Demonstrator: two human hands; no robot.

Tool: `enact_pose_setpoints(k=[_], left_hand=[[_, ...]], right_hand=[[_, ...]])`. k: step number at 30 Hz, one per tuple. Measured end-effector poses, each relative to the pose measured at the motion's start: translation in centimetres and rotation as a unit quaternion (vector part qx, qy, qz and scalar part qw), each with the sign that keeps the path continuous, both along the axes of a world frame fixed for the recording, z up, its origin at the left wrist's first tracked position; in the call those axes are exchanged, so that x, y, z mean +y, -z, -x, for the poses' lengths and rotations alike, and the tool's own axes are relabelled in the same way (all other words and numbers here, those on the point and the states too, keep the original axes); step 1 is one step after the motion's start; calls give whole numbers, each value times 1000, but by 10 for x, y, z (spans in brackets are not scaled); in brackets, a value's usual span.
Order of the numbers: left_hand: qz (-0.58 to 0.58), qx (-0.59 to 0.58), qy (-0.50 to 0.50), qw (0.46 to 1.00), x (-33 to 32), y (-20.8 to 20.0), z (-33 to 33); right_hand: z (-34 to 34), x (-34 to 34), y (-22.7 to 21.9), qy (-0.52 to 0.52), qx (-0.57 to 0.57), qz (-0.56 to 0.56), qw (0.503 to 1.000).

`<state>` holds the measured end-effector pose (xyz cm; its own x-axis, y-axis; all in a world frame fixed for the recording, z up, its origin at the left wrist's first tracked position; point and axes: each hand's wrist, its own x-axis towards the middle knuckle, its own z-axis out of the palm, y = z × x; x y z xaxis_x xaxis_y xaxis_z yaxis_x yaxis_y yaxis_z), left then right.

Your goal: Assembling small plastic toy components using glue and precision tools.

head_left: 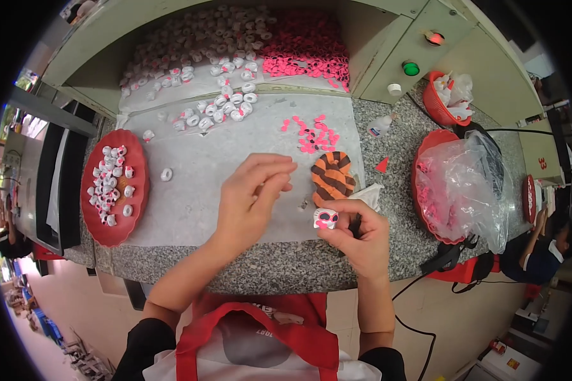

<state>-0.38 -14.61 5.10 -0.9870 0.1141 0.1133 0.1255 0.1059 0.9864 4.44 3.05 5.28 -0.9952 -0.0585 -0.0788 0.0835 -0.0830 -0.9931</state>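
My right hand [364,236] pinches a small white cat-head piece [325,219] between thumb and fingers. Pink glasses with dark lenses and a pink patch show on its front. Just left of it, my left hand [253,193] hovers over the paper sheet [190,209], fingers stretched out, with nothing visible in it. Beyond my right hand lies an orange-and-brown striped object [332,178]. Farther back on the sheet are loose pink glasses pieces [318,134]. One white piece [166,174] lies alone to the left of my left hand.
At left, a red scalloped tray [136,190] holds several white pieces. White pieces [216,108] and a pink heap [305,60] fill the back. On the right are a small bottle [381,124], a red basket [431,101] and a red tray [419,190] under clear plastic [473,184].
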Motion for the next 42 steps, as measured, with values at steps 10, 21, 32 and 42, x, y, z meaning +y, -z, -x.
enact_pose_setpoints(k=[10,21,32,42], left_hand=[[187,132,95,969,41,47,20],[19,-47,88,995,-12,19,-2],[-311,-311,145,886,-36,10,-18],[-321,-331,157,873,-51,28,-15]], right_hand=[[-10,21,3,13,-31,27,999],[-5,-13,-18,27,73,-179,981],[15,-51,-4,19,308,-348,885],[31,-49,-10,-109,264,-461,841]])
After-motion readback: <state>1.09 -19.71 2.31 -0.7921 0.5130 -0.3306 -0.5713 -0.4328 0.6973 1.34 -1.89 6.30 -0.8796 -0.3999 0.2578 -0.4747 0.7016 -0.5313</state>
